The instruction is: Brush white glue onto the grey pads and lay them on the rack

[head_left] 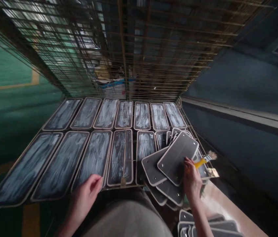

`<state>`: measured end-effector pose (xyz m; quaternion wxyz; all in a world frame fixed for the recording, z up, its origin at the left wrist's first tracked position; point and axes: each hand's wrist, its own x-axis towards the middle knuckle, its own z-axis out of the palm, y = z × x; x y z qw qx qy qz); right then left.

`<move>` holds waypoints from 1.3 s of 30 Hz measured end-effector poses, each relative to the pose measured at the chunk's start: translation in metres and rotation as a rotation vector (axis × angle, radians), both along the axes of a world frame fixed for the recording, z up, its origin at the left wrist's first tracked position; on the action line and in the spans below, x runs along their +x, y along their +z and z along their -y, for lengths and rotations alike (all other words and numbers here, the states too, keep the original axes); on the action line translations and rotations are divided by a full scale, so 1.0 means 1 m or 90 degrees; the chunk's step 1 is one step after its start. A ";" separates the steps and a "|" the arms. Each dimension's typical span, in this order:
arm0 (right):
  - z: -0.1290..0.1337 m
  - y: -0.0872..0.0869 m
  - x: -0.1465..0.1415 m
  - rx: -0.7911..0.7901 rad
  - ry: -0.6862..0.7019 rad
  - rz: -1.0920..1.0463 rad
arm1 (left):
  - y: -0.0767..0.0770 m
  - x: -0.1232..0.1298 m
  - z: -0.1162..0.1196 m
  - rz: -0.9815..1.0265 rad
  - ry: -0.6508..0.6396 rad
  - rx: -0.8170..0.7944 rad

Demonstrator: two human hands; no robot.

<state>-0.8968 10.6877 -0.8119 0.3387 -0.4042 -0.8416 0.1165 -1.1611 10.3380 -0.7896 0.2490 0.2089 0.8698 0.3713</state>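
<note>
R hand (192, 180) is closed round a yellow-handled flat brush w/ pale bristles (199, 163), handle clamped in the fist, bristles pointing out to the R, away from the plates. Same hand's fingertips sit at the R long edge of a dark grey, round-cornered rectangular plate w/ pale rim (175, 157); looks like contact, but can't tell if they pinch it. L hand (86, 191) has thumb & fingertips drawn together at the near R corner of a white-smeared dark panel (93, 154); touching or gripping, can't tell.

Key relation: grey plate lies on top of a fanned pile, its long axis slanting from far R to near L, so its long side, not its end, faces the R hand. R hand is right beside it; L hand is well apart, w/ other panels in btwn. Rel. to the R grip, the plate is to the L & a bit fwd, most of its face beyond the fingertips.

Under it, more dark grey plates (151, 167) overlap at mixed angles, covering part of the near row's R end. Far row: seven white-smeared panels (105, 113), side by side, long axes running roughly away from the body. Brown wire rack (123, 42) rises behind. Below the R forearm, another group of dark plates (224, 227), cut off by the bottom of the view.
</note>
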 end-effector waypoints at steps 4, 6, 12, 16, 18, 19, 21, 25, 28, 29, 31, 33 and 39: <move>0.000 0.010 0.009 -0.002 0.026 -0.022 | 0.013 0.034 -0.109 0.183 -0.217 0.160; 0.001 0.016 0.017 0.012 0.027 -0.029 | 0.016 0.048 -0.154 0.128 -0.266 0.170; 0.016 0.025 0.059 0.024 -0.039 -0.049 | 0.015 0.069 -0.216 -0.172 -0.398 0.155; 0.041 0.022 0.092 -0.003 -0.098 -0.045 | 0.006 0.077 -0.225 -0.223 -0.458 0.181; 0.055 0.019 0.108 -0.022 -0.142 -0.030 | 0.000 0.078 -0.227 -0.223 -0.467 0.193; 0.062 0.017 0.115 -0.028 -0.161 -0.027 | -0.003 0.077 -0.228 -0.217 -0.467 0.200; 0.076 0.015 0.130 -0.041 -0.184 -0.028 | -0.007 0.075 -0.230 -0.203 -0.475 0.212; 0.107 0.015 0.155 -0.060 -0.204 -0.035 | -0.009 0.069 -0.233 -0.206 -0.525 0.222; 0.138 0.019 0.167 -0.091 -0.281 -0.038 | -0.008 0.066 -0.236 -0.266 -0.553 0.197; 0.149 0.021 0.170 -0.109 -0.321 -0.046 | -0.007 0.065 -0.238 -0.287 -0.562 0.184; 0.174 0.025 0.177 -0.148 -0.403 -0.084 | -0.005 0.062 -0.239 -0.302 -0.579 0.154; 0.202 0.029 0.185 -0.178 -0.473 -0.172 | -0.003 0.057 -0.241 -0.258 -0.598 0.119; 0.296 0.032 0.230 -0.169 -0.707 -0.496 | -0.002 0.039 -0.244 -0.040 -0.602 0.064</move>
